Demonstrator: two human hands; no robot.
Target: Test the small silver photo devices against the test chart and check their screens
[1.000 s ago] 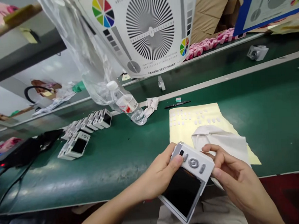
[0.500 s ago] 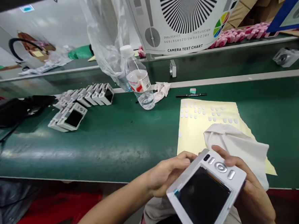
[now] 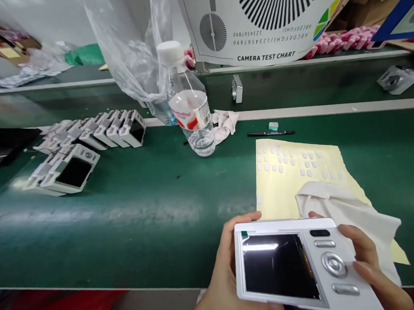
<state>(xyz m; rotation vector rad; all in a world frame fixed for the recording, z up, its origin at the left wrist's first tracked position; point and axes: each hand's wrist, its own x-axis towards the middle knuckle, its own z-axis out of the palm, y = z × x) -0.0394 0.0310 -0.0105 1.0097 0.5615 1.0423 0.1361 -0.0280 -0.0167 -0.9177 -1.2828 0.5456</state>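
Note:
A white digital camera (image 3: pixel 280 267) is held up in front of me, its dark screen and silver buttons facing me. A small green tab shows at the screen's upper left corner. My left hand (image 3: pixel 225 280) grips the camera's left end, fingers along the top edge and underneath. Around its right end, beside the buttons, my right hand (image 3: pixel 371 262) is closed. Behind the camera, a white cloth (image 3: pixel 339 203) lies over a yellow sheet (image 3: pixel 279 192) dotted with several small pale pieces.
Several white camera units (image 3: pixel 74 170) stand in rows at the left. A water bottle (image 3: pixel 192 114) stands near the ledge, with a plastic bag (image 3: pixel 127 52) behind it. A black pen (image 3: pixel 270 133) lies above the sheet. A camera test chart (image 3: pixel 262 30) hangs at the back.
The camera has turned from a slant to nearly level, its screen now squarer to me. My left hand has come round its left end. The whole view has shifted a little.

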